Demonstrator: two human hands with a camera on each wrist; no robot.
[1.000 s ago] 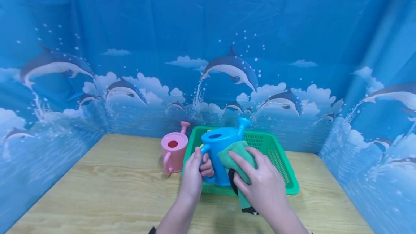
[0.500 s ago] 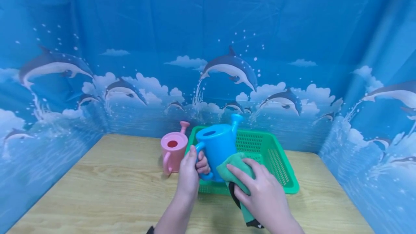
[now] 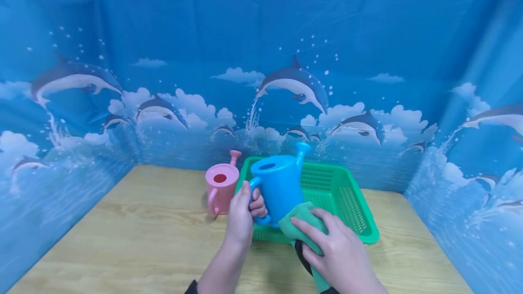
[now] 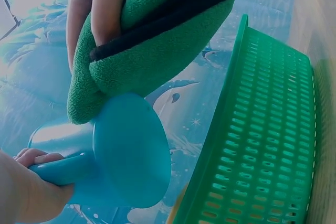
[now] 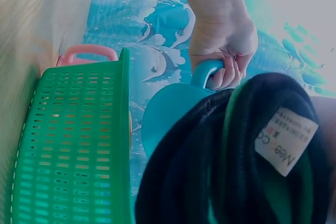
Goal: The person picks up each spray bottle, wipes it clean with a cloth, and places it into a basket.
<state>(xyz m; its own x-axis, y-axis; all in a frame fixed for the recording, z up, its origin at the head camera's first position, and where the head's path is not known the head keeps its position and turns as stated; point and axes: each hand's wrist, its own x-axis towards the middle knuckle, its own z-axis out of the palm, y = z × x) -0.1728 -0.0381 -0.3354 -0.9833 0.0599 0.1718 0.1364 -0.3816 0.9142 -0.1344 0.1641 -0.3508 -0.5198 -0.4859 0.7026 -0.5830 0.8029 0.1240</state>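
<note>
My left hand [image 3: 242, 217] grips the handle of a blue toy watering can [image 3: 282, 189], its fingers curled round the loop. The can is held up over the front of the green basket, spout to the right, and its flat base shows in the left wrist view. A folded green cloth [image 3: 304, 226] with black edging is held in my right hand [image 3: 341, 248]. The cloth lies against the lower right side of the can. In the right wrist view the bunched cloth [image 5: 231, 156], with a white label, covers much of the can and hides my right fingers.
A green perforated basket [image 3: 359, 212] stands on the wooden table [image 3: 163, 235] behind and below the can. To its left is a pink toy watering can [image 3: 222, 189], upright. A blue dolphin-print curtain [image 3: 261, 35] encloses the back and sides.
The cloth has slid from the can's upper right side down to near its base. The blue can has risen slightly and tilted. The pink can and basket keep their places.
</note>
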